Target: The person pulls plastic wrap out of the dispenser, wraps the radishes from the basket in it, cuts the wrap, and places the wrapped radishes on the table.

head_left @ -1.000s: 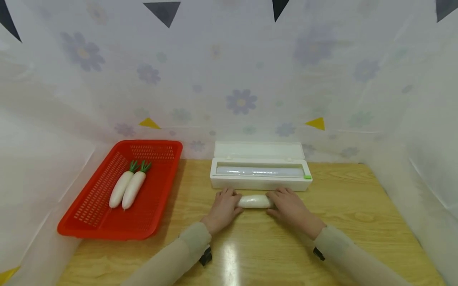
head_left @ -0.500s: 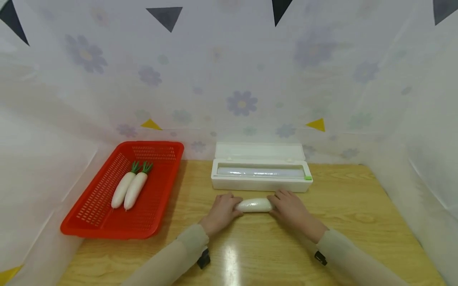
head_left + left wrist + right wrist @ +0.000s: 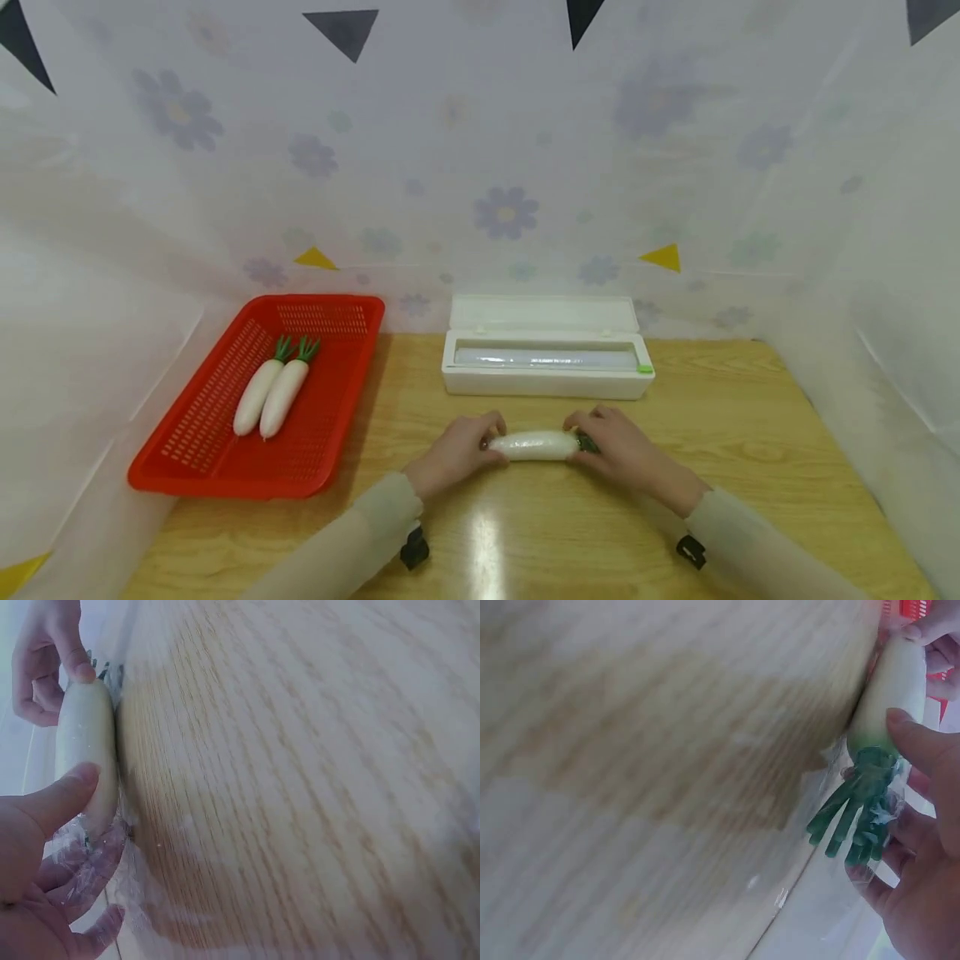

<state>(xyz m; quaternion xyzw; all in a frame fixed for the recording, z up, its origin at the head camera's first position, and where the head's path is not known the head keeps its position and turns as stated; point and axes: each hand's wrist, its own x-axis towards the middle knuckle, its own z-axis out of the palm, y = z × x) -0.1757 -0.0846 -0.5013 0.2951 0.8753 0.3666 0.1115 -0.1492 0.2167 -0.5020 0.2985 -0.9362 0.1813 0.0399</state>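
A white radish [image 3: 534, 446] lies crosswise over the table, with shiny cling film around it. My left hand [image 3: 456, 452] holds its tapered end between thumb and fingers. At the leafy end, my right hand [image 3: 628, 454] grips it, thumb on the white body. Loose cling film [image 3: 146, 892] spreads past the tapered end in the left wrist view, partly over the left fingertips. Green leaves [image 3: 859, 806] show under clear film in the right wrist view, with right fingers behind them. Beyond the hands stands a white cling film box [image 3: 547, 385], lid up, a film roll [image 3: 547, 359] inside.
At the left, a red plastic basket [image 3: 337, 450] holds two more white radishes [image 3: 270, 398] with green tops. The wooden table [image 3: 570, 533] ends at a flowered white sheet [image 3: 420, 225] behind, with similar sheets at both sides.
Both hands have brought the radish a little nearer to me, away from the box. My fingers have shifted outward toward its ends, and the green leaves now show by the right hand.
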